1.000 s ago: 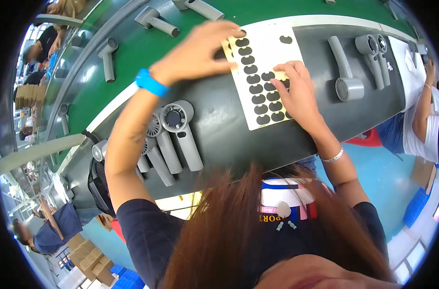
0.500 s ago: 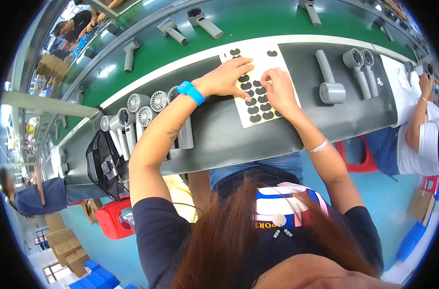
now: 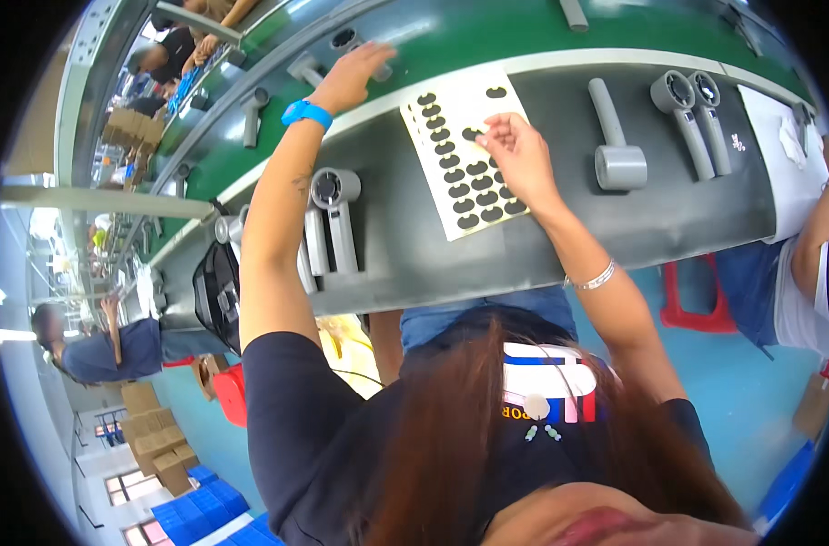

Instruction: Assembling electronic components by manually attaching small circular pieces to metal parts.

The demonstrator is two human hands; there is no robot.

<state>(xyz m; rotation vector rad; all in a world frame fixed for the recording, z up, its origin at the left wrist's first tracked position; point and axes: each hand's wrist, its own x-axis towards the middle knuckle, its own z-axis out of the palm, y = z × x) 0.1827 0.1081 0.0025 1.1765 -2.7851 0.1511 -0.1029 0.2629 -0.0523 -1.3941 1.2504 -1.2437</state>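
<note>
Our right hand pinched a black die-cut sticker over the sticker sheet on the dark workbench; our left hand, fingers apart, hung above the green conveyor belt near a gray handheld fan.

Your sheet: smooth, paper-like; stickers on it matt. Fans before you: smooth plastic, satin-looking. Your worktop: smooth, softly glossy. Belt beyond: smooth. Your bracelet: shiny metal; wristband smooth, plastic-like; sleeve matt cloth.
</note>
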